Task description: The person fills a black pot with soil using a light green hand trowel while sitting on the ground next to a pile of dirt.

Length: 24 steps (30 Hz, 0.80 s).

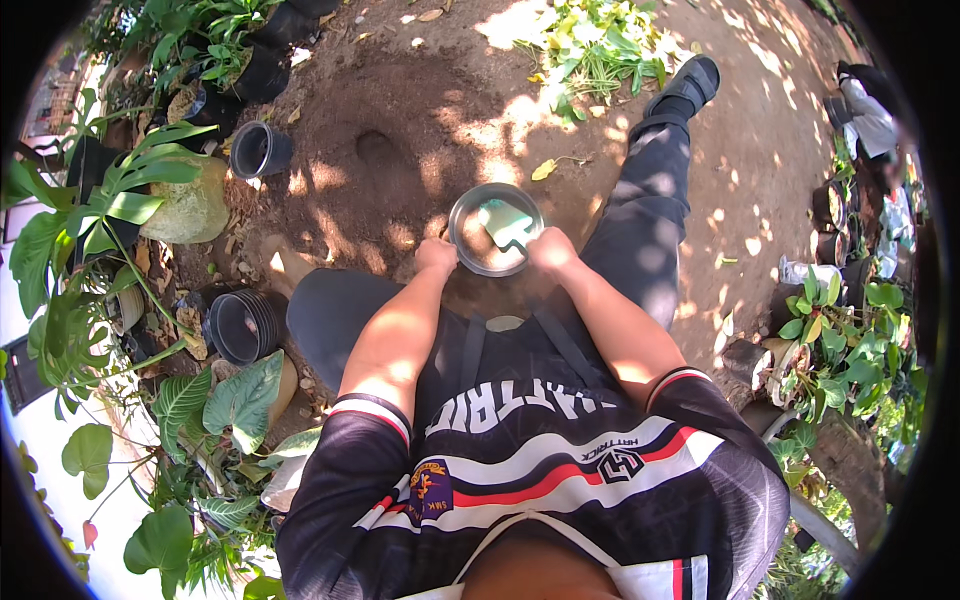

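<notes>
A round dark plastic pot (463, 255) is in front of me above the soil, its open top facing up. In it shows a pale green, flat-looking piece (504, 222), partly in sunlight; I cannot tell what it is. My left hand (436, 256) is closed on the left side of the rim. At the right side of the pot, my right hand (552, 248) is closed by the rim and the green piece; its fingertips are hidden, so whether it grips the rim, the piece or both is unclear.
An upright black pot (260, 150) stands left on the soil, with nested black pots (243, 325) nearer me. A heap of green cuttings (600, 52) lies ahead by my outstretched leg. Potted plants line both sides. A person (868, 120) is at the far right.
</notes>
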Tool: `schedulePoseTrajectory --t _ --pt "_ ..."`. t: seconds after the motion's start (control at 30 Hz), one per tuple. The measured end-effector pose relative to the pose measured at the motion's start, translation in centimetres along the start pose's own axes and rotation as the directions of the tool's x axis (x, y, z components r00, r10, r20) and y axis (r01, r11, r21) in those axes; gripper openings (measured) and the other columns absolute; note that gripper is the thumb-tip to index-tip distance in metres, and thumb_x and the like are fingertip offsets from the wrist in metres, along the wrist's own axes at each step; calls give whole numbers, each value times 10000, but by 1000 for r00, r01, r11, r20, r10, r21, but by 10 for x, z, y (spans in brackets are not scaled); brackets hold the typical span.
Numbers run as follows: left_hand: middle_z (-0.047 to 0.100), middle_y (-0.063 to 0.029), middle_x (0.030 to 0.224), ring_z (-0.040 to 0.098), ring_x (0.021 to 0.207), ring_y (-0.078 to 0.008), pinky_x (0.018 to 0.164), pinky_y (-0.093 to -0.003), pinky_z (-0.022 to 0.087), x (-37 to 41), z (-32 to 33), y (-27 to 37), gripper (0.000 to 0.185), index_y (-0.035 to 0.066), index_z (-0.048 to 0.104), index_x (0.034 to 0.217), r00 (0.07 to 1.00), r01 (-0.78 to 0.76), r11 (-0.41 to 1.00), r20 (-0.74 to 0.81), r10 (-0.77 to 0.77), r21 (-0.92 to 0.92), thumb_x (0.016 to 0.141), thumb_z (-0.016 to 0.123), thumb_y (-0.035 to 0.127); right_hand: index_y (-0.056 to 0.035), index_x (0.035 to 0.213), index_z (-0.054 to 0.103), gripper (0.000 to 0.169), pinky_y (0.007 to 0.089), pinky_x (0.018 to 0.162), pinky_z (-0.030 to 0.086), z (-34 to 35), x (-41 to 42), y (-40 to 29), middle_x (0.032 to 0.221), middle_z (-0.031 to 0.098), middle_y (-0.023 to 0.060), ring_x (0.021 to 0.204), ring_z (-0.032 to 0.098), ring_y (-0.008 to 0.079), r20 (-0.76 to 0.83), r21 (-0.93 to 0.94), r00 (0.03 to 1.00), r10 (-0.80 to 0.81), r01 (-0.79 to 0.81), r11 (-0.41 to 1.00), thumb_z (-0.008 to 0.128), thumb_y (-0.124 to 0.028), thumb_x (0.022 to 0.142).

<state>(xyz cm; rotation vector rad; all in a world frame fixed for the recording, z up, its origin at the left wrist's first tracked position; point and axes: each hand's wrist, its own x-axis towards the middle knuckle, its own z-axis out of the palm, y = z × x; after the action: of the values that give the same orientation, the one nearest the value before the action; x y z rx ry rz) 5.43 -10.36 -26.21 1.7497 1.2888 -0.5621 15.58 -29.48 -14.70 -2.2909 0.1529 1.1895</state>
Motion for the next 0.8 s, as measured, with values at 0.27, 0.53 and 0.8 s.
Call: schedulePoseTrajectory --t 0.27,0.53,0.8 --pt "617 -166 884 600 856 -270 738 -343 472 11 4 -5 229 34 632 880 999 -28 992 -33 32 121 727 486 121 70 694 580 223 352 495 448 1 -17 -14 551 564 155 492 576 232 55 -25 997 46 -44 999 475 -124 724" --pt "610 -93 796 588 543 -176 405 -311 395 -38 -6 22 300 42 553 1003 998 6 992 62 2 -125 819 349 161 86 783 572 254 356 553 485 32 -28 -10 677 603 191 549 602 258 -14 -200 1000 -17 14 980 449 -133 742" --pt "577 -41 978 587 648 -165 508 -313 432 -49 -8 22 363 169 471 1156 970 127 969 231 -77 -212 854 281 236 83 867 583 331 393 745 456 49 -20 10 837 585 260 826 579 348 -60 -448 936 -348 286 847 471 -214 776"
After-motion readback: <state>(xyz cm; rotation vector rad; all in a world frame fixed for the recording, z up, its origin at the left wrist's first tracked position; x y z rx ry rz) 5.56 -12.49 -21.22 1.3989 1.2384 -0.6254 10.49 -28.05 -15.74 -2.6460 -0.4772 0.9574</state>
